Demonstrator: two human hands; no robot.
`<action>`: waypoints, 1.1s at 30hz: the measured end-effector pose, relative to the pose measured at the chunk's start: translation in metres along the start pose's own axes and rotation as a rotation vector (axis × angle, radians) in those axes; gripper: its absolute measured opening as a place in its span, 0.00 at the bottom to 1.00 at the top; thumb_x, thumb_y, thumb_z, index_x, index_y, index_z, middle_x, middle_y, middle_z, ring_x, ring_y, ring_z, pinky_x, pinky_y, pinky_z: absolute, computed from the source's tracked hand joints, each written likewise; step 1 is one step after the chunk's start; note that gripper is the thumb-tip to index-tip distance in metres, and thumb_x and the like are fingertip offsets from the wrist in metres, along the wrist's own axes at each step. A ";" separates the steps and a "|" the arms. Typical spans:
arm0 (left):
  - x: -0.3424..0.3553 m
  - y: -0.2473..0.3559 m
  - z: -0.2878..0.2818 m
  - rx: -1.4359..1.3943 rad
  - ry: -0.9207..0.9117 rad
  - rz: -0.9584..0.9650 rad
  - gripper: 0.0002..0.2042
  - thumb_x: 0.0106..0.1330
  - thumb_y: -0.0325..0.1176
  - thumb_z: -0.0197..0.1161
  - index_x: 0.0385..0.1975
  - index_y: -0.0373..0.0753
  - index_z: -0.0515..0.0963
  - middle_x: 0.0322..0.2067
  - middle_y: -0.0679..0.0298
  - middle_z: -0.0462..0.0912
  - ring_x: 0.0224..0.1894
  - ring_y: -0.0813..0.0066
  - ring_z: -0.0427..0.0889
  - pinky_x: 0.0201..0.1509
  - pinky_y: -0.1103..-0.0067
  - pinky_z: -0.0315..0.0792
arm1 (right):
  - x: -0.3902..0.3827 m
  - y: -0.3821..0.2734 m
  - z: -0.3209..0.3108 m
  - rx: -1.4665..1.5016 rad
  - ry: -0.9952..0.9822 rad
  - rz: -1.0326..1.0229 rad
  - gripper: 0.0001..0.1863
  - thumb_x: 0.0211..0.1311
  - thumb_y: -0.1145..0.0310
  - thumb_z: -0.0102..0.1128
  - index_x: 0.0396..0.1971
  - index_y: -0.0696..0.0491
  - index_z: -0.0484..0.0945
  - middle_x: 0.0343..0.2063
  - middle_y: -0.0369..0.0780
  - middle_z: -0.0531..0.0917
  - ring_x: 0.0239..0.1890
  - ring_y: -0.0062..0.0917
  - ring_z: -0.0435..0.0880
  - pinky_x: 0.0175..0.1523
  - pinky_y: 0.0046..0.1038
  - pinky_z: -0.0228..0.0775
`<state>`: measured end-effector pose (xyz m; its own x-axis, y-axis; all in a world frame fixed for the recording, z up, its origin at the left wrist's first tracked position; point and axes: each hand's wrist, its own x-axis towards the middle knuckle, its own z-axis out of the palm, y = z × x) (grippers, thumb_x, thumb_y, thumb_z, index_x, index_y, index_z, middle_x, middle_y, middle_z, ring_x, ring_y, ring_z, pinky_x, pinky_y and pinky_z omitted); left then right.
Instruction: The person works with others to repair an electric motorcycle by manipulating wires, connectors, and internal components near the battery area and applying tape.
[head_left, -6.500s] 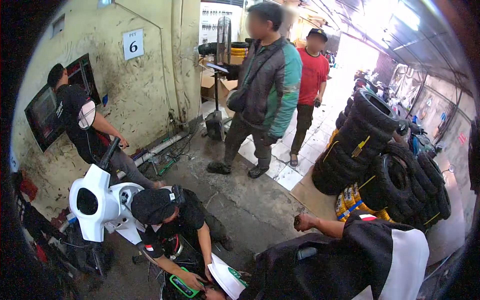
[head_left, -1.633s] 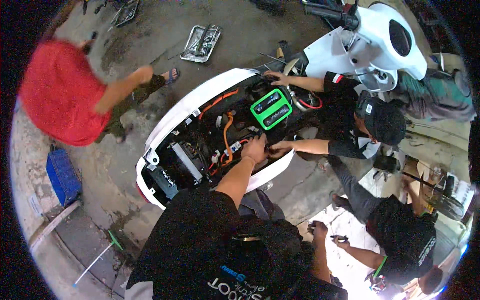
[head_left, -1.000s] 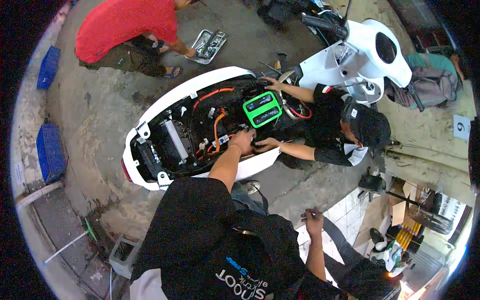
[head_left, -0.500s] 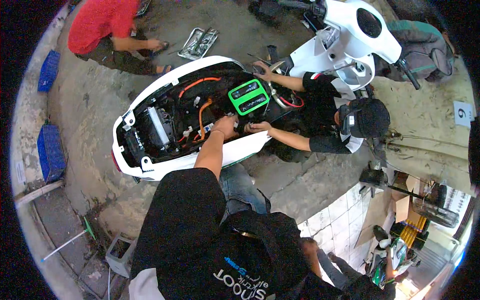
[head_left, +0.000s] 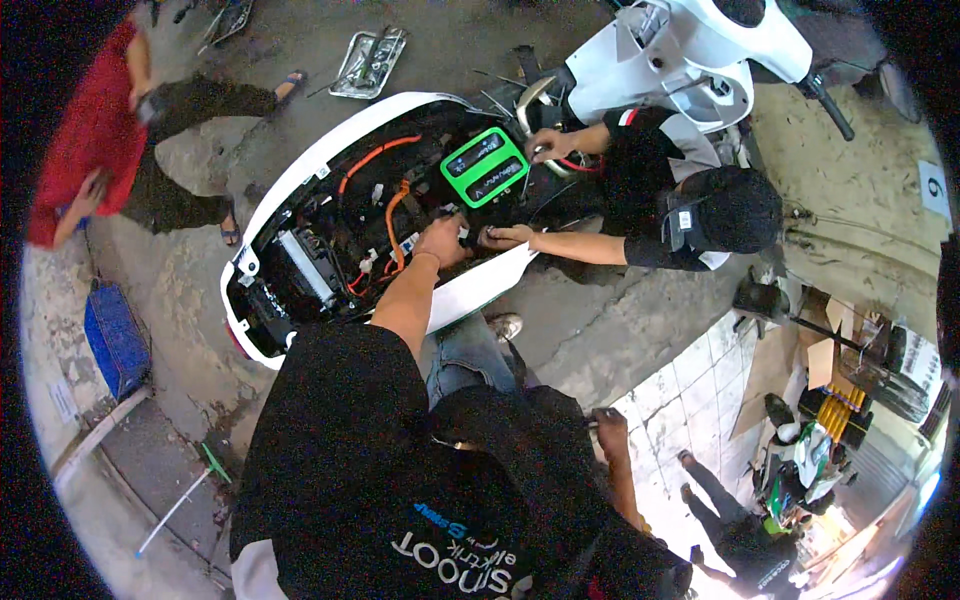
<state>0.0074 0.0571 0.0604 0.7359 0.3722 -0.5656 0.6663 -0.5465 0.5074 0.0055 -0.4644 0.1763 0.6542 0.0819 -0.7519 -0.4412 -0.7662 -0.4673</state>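
My left hand [head_left: 441,241] reaches into the open white scooter body [head_left: 300,185], fingers bent and closed at the inner near edge. What they grip, if anything, is hidden. Beside it, a co-worker's hand [head_left: 507,237] rests at the same edge. The co-worker's other hand [head_left: 548,147] is next to a green-framed black unit [head_left: 485,168] inside the body. Orange cables [head_left: 397,220] run just left of my fingers. My right hand [head_left: 610,436] is off to the right of my torso, away from the scooter, its fingers curled around something small and dark that I cannot make out.
A co-worker in a black cap [head_left: 735,222] crouches at the right, below the white front fairing [head_left: 640,75]. A metal tray of tools [head_left: 368,62] lies on the far floor. At the left are a person in red [head_left: 95,130] and a blue bin [head_left: 115,340].
My right hand has come up into clearer view. The co-worker's far hand has shifted closer to the green-framed unit. The person in red has moved left, and the whole view has shifted slightly.
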 end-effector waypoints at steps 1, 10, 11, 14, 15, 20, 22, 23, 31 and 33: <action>-0.001 -0.006 -0.001 0.019 0.002 -0.014 0.28 0.46 0.40 0.73 0.49 0.44 0.74 0.47 0.51 0.80 0.51 0.53 0.78 0.56 0.63 0.73 | -0.006 -0.040 0.013 0.132 -0.024 0.037 0.12 0.62 0.66 0.58 0.36 0.61 0.79 0.28 0.42 0.85 0.31 0.23 0.83 0.34 0.24 0.73; 0.009 -0.005 0.007 -0.017 0.003 0.018 0.28 0.45 0.40 0.73 0.49 0.45 0.74 0.45 0.53 0.80 0.50 0.54 0.78 0.54 0.63 0.74 | -0.002 -0.087 0.055 0.257 -0.030 -0.046 0.09 0.66 0.71 0.53 0.38 0.63 0.74 0.28 0.46 0.83 0.29 0.29 0.84 0.33 0.25 0.77; 0.011 -0.008 0.008 -0.025 0.005 0.030 0.28 0.44 0.40 0.74 0.48 0.45 0.74 0.45 0.52 0.80 0.50 0.53 0.79 0.54 0.63 0.74 | -0.007 -0.085 0.059 0.242 -0.025 -0.052 0.09 0.66 0.71 0.53 0.38 0.63 0.74 0.28 0.46 0.83 0.29 0.29 0.84 0.33 0.25 0.77; 0.022 -0.009 0.011 -0.038 0.090 0.142 0.24 0.45 0.37 0.73 0.44 0.40 0.74 0.42 0.49 0.80 0.44 0.50 0.81 0.49 0.62 0.76 | -0.014 -0.038 0.059 -0.005 -0.026 -0.132 0.09 0.64 0.71 0.56 0.38 0.63 0.75 0.27 0.46 0.84 0.28 0.29 0.84 0.32 0.26 0.77; 0.020 -0.011 0.011 -0.085 0.109 0.174 0.23 0.45 0.37 0.72 0.42 0.39 0.75 0.41 0.48 0.80 0.44 0.50 0.81 0.49 0.62 0.76 | -0.022 -0.034 0.065 -0.035 -0.009 -0.174 0.09 0.64 0.71 0.57 0.38 0.63 0.75 0.27 0.46 0.84 0.28 0.28 0.84 0.32 0.26 0.77; 0.013 -0.013 0.013 -0.177 0.117 0.020 0.18 0.46 0.36 0.71 0.36 0.38 0.77 0.39 0.47 0.81 0.44 0.49 0.81 0.48 0.63 0.75 | -0.059 -0.008 0.076 0.374 0.045 0.142 0.09 0.61 0.72 0.60 0.35 0.63 0.76 0.27 0.46 0.84 0.25 0.27 0.84 0.25 0.25 0.75; 0.018 -0.018 0.016 -0.210 0.135 -0.016 0.17 0.46 0.36 0.71 0.35 0.37 0.77 0.39 0.47 0.81 0.44 0.49 0.81 0.48 0.63 0.75 | -0.063 0.010 0.077 0.377 0.073 0.181 0.09 0.60 0.72 0.60 0.35 0.63 0.76 0.27 0.46 0.84 0.25 0.27 0.84 0.25 0.25 0.75; 0.020 -0.022 0.017 -0.254 0.126 -0.052 0.17 0.46 0.36 0.71 0.35 0.37 0.77 0.40 0.47 0.81 0.44 0.50 0.81 0.48 0.64 0.75 | -0.066 0.013 0.080 0.377 0.095 0.223 0.09 0.60 0.73 0.60 0.35 0.63 0.76 0.27 0.46 0.84 0.24 0.27 0.84 0.25 0.25 0.75; 0.015 -0.018 0.019 -0.435 0.322 0.129 0.17 0.50 0.36 0.69 0.40 0.39 0.80 0.36 0.54 0.82 0.42 0.55 0.81 0.49 0.68 0.74 | -0.044 0.016 0.084 -0.015 0.101 -0.348 0.08 0.60 0.71 0.60 0.34 0.61 0.77 0.23 0.43 0.83 0.24 0.26 0.83 0.27 0.25 0.75; 0.003 -0.020 0.008 -0.321 0.123 0.043 0.17 0.50 0.33 0.69 0.41 0.40 0.80 0.34 0.55 0.82 0.39 0.57 0.81 0.47 0.69 0.75 | -0.047 -0.040 0.096 0.075 0.113 0.000 0.07 0.60 0.72 0.60 0.32 0.61 0.77 0.21 0.42 0.82 0.22 0.25 0.82 0.30 0.25 0.75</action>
<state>-0.0046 0.0632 0.0436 0.7601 0.4521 -0.4668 0.6239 -0.3069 0.7187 -0.0661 -0.3763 0.1858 0.7173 0.0060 -0.6967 -0.4831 -0.7163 -0.5035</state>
